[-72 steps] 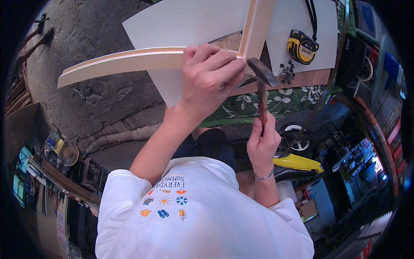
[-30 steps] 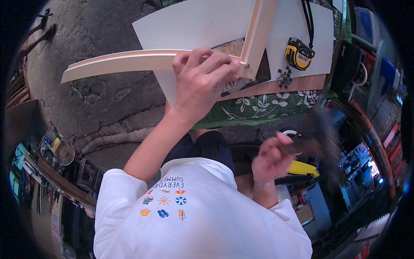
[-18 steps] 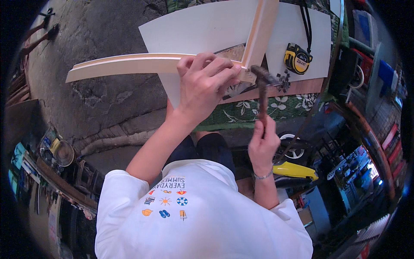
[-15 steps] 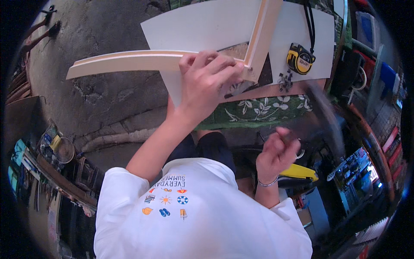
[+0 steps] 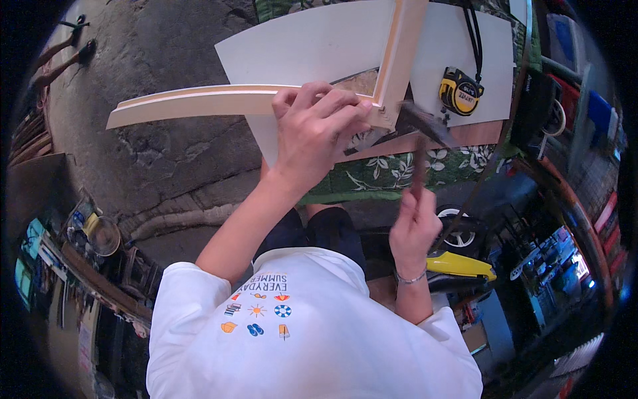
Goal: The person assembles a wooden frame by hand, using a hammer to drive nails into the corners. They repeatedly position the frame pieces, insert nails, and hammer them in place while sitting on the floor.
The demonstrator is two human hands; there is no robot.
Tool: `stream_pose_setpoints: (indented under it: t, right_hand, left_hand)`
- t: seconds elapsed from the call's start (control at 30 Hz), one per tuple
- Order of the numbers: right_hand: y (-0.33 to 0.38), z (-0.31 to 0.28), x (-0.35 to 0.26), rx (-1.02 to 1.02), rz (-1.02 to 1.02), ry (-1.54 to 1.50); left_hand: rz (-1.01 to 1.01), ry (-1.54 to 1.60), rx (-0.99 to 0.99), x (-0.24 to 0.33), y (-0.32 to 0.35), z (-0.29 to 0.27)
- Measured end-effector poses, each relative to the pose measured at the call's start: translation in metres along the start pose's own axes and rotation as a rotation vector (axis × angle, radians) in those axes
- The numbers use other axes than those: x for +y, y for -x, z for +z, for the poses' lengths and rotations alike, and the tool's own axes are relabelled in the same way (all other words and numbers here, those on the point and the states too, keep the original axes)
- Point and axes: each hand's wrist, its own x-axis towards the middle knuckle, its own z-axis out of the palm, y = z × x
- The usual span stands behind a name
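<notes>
My left hand (image 5: 312, 133) is closed round one strip of a cream picture-frame moulding (image 5: 199, 103), just beside its corner. There the strip meets a second length of moulding (image 5: 399, 56) that runs toward the top edge. My right hand (image 5: 415, 223) grips the dark handle of a hammer (image 5: 419, 163). Its head, smeared by motion, is close to the outer side of the corner; whether they touch I cannot tell. A yellow-and-black tape measure (image 5: 460, 92) with a black strap lies to the right of the frame.
Under the frame lie a white board (image 5: 299, 43) and a wooden board (image 5: 475, 133), over a green leaf-patterned cloth (image 5: 399, 169). To the left is rough grey concrete floor (image 5: 153, 60). A yellow-and-black object (image 5: 460, 265) and a white-spoked wheel (image 5: 457, 227) are by my right forearm.
The hammer has swung left and away from me, from out at the right to beside the frame corner. It now covers most of a small dark pile. My left hand keeps its hold.
</notes>
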Motion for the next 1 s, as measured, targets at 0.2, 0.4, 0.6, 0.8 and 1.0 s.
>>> stream_pose_setpoints:
  t: [0.2,0.4,0.6,0.8,1.0]
  right_hand:
    - [-0.005,0.013,0.017,-0.036,-0.084,0.126]
    - [0.003,0.015,0.025,0.166,-0.333,0.109]
    - [-0.004,0.002,0.004,0.076,-0.132,0.006]
    - [-0.011,0.001,0.003,0.012,-0.104,0.007]
    - [-0.010,0.009,0.015,-0.040,-0.070,0.060]
  left_hand:
    - [-0.005,0.005,0.006,0.002,-0.002,-0.001]
    - [0.015,0.030,0.017,0.000,-0.003,-0.001]
    - [0.022,0.011,0.004,-0.002,-0.006,-0.002]
    - [0.011,0.035,0.012,0.001,0.000,-0.001]
    - [0.028,0.028,0.009,-0.001,-0.004,-0.001]
